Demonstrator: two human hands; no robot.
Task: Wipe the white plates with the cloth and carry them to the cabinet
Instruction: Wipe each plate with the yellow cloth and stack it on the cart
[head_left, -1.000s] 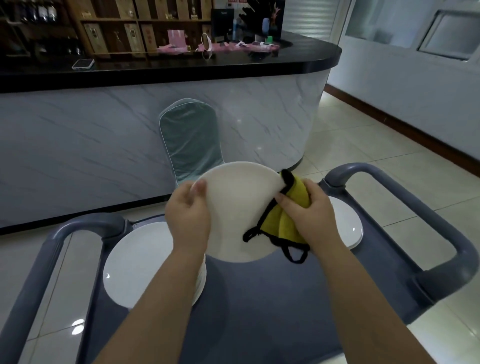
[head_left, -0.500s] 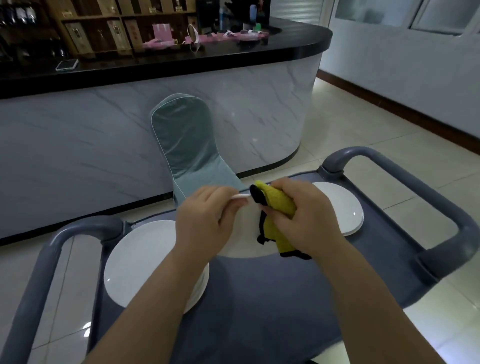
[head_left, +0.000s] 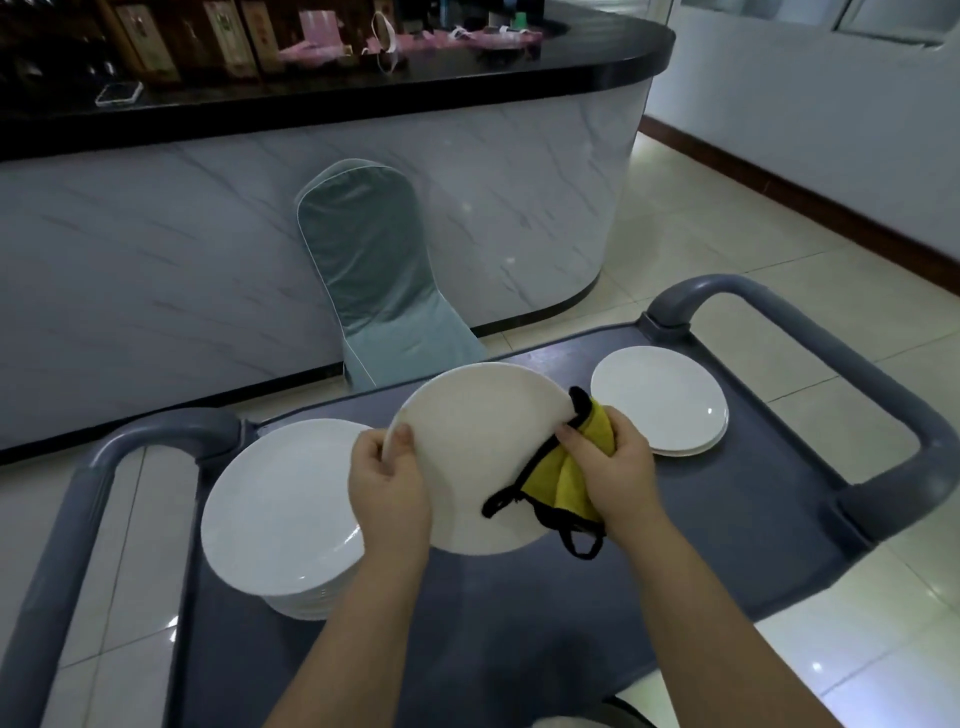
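My left hand (head_left: 387, 486) grips the left rim of a white plate (head_left: 470, 447), thumb on its face, and holds it tilted toward me above the grey cart (head_left: 727, 525). My right hand (head_left: 610, 467) holds a yellow cloth with black trim (head_left: 563, 483) wrapped over the plate's right rim. A tall stack of white plates (head_left: 280, 512) sits on the cart at the left. A short stack of white plates (head_left: 660, 397) sits at the right.
The cart has grey tube handles at the left (head_left: 88, 493) and right (head_left: 852, 374). A chair in a teal cover (head_left: 374, 270) stands beyond the cart against a marble-fronted counter (head_left: 156, 249) with a black top. Tiled floor (head_left: 727, 249) lies to the right.
The plate went from facing me to nearly edge-on and is back to facing me. The cloth hand has stayed on the right rim. The view has tilted down.
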